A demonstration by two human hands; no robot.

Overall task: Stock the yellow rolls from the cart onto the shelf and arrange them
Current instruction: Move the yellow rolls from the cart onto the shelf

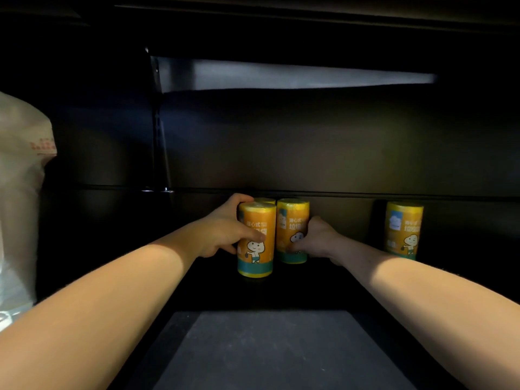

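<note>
Both arms were stretched straight out into the shelf (323,285), forearms angling in toward each other. The left hand (225,226) was wrapped around the front roll (256,243), thumb across the label and fingers curled round the far side. The right hand (318,237) gripped the middle roll (292,230) from its right side, thumb low on the front and knuckles up. Both rolls stood upright on the deck, basically touching each other.

Room-wise, the back panel sat close behind the rolls. There was a wide bare stretch of deck between the middle roll and the far roll (403,230), which stood well apart on the right. There was plenty of open deck in front of everything too, with a lighter grey patch (281,347) nearest the camera, and I couldn't tell if that was shelf or something else. A post (159,122) ran up on the left, and a pale plastic bag (19,192) crowded the left edge.

Count: four yellow rolls, all upright. That's the front one, the middle one, the far one, and a back roll (264,200) tucked right behind the front one with only its top showing. One bag. Two hands, each holding one roll.
</note>
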